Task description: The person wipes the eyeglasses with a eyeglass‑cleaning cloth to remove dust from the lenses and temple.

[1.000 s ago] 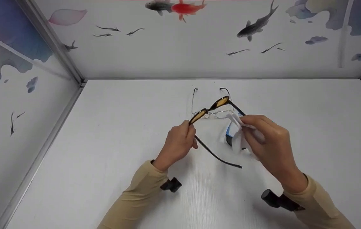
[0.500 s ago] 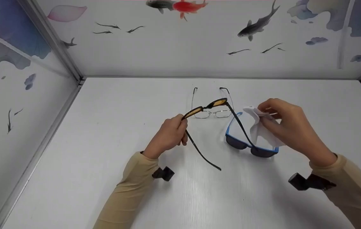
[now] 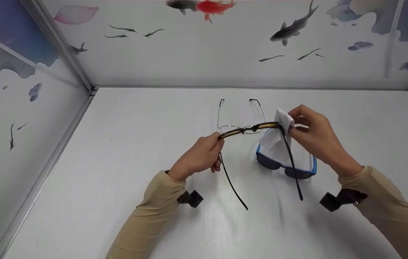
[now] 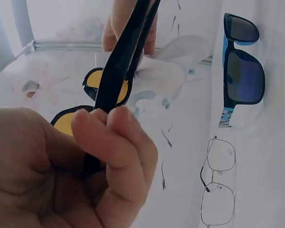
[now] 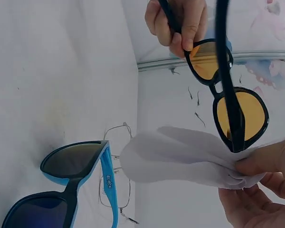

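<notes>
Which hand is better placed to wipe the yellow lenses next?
Probably the right hand: it pinches the thin white cloth beside the black-framed, yellow-lensed glasses, whose other end the left hand grips.

Left fingers (image 4: 122,173) and right fingers (image 5: 241,206) curled.

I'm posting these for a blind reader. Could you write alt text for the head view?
A person's left hand holds yellow-lensed glasses by one end, while the right hand pinches a white cloth at the other. Beneath them, blue-framed sunglasses and wire-rimmed glasses rest on a white table.
</notes>
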The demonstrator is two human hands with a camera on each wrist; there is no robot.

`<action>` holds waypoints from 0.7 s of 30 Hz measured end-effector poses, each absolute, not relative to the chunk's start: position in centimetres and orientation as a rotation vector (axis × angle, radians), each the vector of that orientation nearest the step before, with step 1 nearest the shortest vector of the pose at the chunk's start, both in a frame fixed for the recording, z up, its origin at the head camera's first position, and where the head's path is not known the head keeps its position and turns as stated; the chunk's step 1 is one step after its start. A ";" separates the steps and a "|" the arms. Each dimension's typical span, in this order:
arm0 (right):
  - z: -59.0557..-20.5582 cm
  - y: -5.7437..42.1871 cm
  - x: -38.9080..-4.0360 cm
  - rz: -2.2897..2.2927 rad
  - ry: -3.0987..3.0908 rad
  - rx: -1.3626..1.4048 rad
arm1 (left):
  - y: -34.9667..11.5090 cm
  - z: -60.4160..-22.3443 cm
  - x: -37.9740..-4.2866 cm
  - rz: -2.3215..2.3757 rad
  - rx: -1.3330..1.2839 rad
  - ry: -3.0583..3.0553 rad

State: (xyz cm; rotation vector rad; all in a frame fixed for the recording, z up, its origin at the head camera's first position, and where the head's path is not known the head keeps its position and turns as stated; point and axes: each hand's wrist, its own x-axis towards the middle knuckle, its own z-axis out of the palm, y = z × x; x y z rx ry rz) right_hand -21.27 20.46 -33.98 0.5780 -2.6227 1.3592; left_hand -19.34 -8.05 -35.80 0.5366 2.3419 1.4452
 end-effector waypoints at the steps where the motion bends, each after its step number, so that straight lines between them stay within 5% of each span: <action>1: -34.1 20.4 -21.1 1.342 -2.607 0.584 | -7.9 -35.8 -19.2 1.454 0.530 2.346; 21: -35.4 19.5 -14.2 1.199 -2.423 1.181 | -8.7 -35.9 -19.7 1.600 0.399 2.434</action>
